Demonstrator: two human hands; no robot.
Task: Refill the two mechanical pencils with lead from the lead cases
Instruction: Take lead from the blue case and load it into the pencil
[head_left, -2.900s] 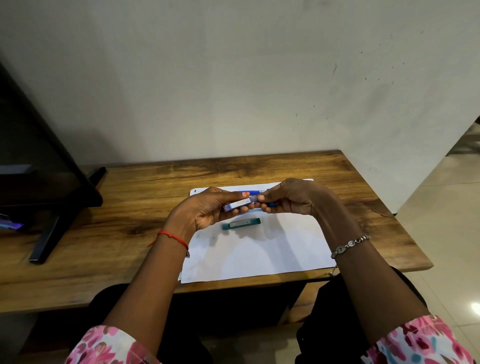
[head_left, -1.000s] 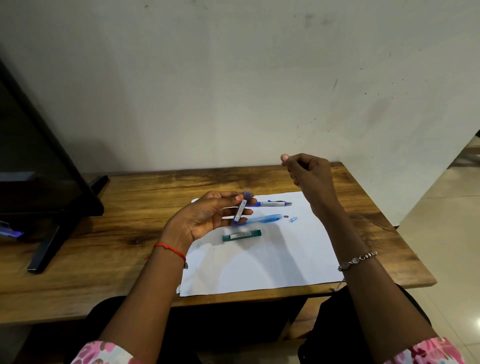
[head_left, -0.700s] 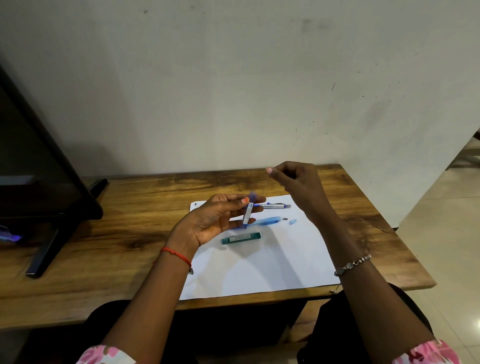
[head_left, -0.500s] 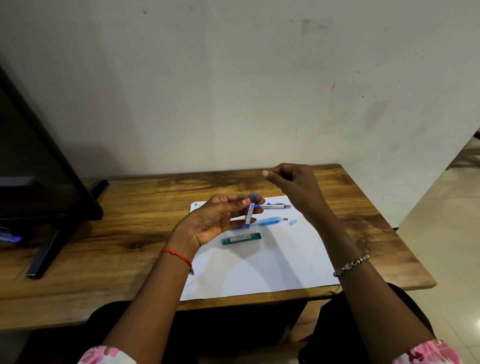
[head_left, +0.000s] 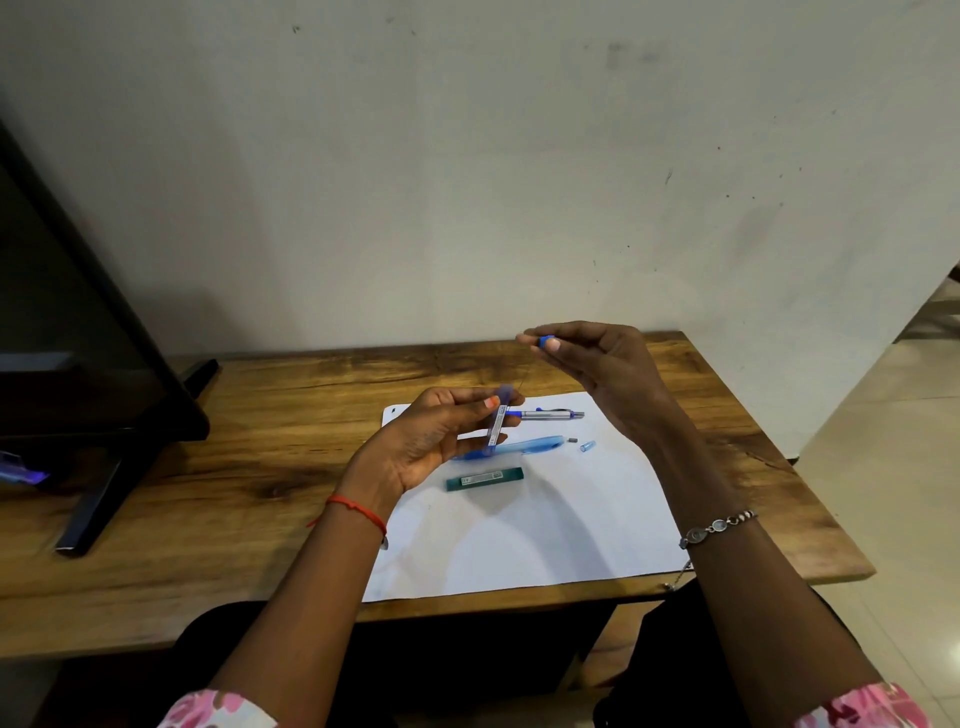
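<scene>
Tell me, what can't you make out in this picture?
Head view only:
- Faint line between the right hand and the blue lead case in the left hand: too thin to call lead.
- Green lead case label: too small to read.
- Silver pencil rear end: hidden behind the left hand.
- Dark screen: cut off by the left edge.

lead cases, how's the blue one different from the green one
The blue case is translucent blue; the green case is dark green. The blue case stands nearly upright in the left hand; the green case lies flat on the paper, untouched. The right hand pinches a small blue cap, likely the blue case's; the green case looks closed. Both are slim and labelled.
</scene>
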